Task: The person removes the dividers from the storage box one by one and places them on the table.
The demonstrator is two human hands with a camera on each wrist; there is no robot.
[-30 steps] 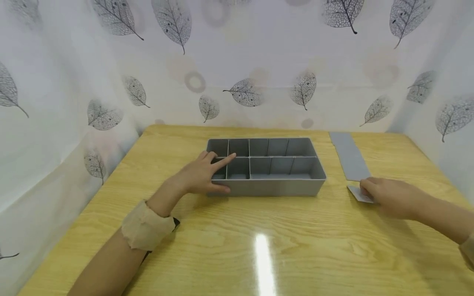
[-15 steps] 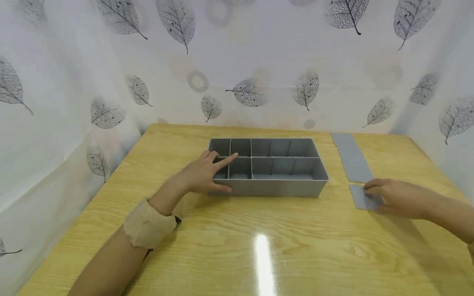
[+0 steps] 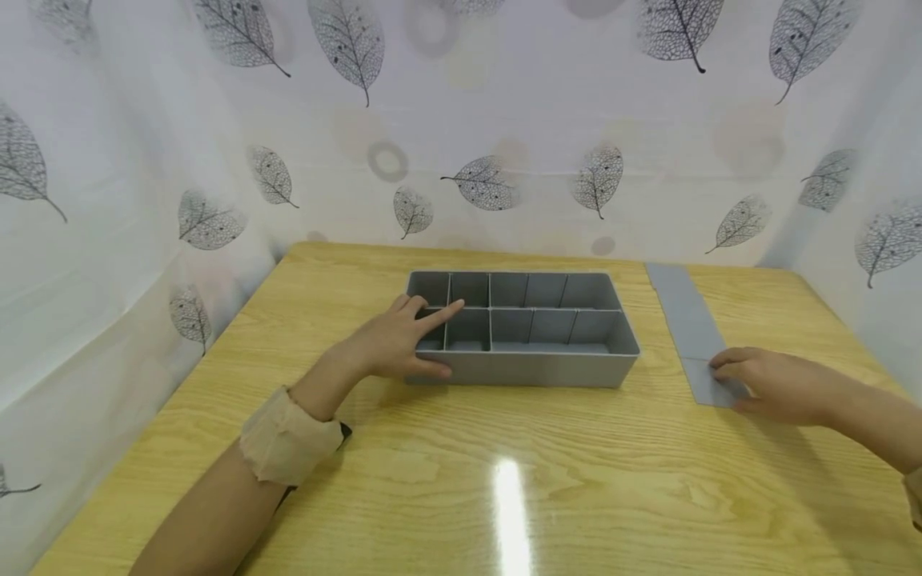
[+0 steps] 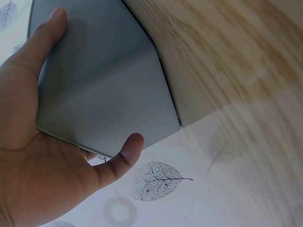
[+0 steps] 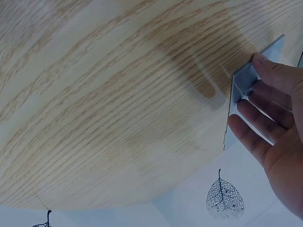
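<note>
A grey divided box stands near the back middle of the table. My left hand grips its left end, thumb on the front wall and index finger stretched over the small compartments. In the left wrist view, the little finger rests against the box's end wall; the other fingers are mostly hidden. To the right, my right hand lies over a thin grey panel, fingers fairly straight on its face and thumb at its near edge. That panel meets a longer flat grey strip at a thin seam.
The wooden table carries the box and panels, with a bright light reflection in front. A white cloth printed with leaves hangs behind and along both sides. A beige wrap covers the left wrist.
My right hand has lowered the tilted panel flat and slid it up against the longer strip, closing the gap between them. The left hand keeps its place on the box.
</note>
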